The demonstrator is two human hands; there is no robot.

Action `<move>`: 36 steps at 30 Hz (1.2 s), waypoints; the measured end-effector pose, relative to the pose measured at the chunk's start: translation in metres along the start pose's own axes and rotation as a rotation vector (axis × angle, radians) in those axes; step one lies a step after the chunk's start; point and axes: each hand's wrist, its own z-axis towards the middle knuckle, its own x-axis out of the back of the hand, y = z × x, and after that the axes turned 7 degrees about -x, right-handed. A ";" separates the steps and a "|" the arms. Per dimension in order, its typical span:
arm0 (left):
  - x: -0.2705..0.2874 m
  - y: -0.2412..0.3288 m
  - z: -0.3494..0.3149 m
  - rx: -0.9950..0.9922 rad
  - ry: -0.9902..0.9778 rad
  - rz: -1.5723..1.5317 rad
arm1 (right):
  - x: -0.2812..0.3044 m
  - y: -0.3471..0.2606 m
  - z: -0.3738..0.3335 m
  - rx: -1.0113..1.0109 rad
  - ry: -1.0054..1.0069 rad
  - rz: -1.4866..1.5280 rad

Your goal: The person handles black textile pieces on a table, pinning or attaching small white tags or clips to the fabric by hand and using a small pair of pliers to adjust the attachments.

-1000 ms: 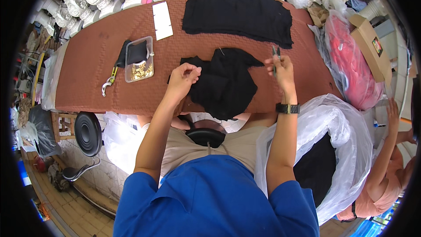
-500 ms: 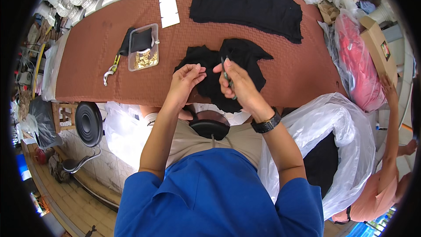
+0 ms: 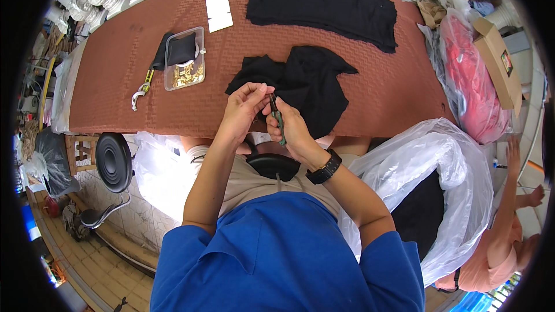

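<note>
so the right hand just swung in gripping the snips, blades now by the pinched fingertips of the left hand, so both meet at one spot. can't tell what the left's pinching. black cloth looks rumpled, uneven-edged, mid near edge of the desk.

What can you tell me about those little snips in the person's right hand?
The snips are small and slim, with a greenish handle and narrow, dark, metal-looking blades. The right hand grips the handle. They slant, with the tips pointing away from the person and slightly left, near the fingertips of the left hand, and are seen partly against the black cloth. Whether the blades are open or touch anything is too small to tell.
</note>
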 end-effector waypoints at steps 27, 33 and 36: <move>-0.009 -0.005 -0.005 -0.036 -0.047 0.062 | 0.006 0.003 0.008 0.050 0.004 0.109; -0.009 -0.005 -0.004 -0.027 -0.058 0.085 | 0.004 0.000 0.007 0.029 0.012 0.125; -0.009 -0.006 -0.004 -0.030 -0.065 0.071 | 0.004 0.001 0.009 0.025 0.029 0.135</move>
